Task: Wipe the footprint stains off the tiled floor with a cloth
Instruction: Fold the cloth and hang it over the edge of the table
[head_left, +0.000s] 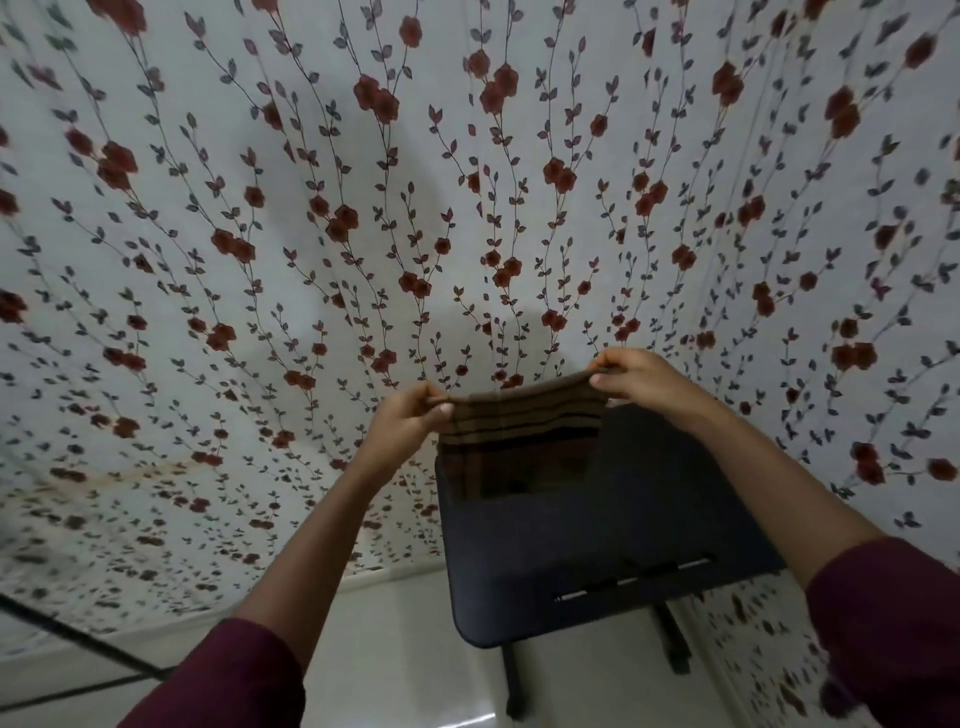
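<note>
A brown striped cloth (524, 431) hangs stretched between my two hands, held up over a small dark table. My left hand (410, 415) pinches its left top corner and my right hand (639, 379) pinches its right top corner. The cloth's lower part drapes down onto or just above the tabletop; I cannot tell if it touches. A strip of pale tiled floor (395, 649) shows at the bottom of the view. No footprint stains are visible on that strip.
The small dark table (613, 551) stands on thin black legs (514, 686) close to a wall covered in white wallpaper with red flowers (363, 234). A dark cable or rod (78, 636) crosses the floor at the lower left.
</note>
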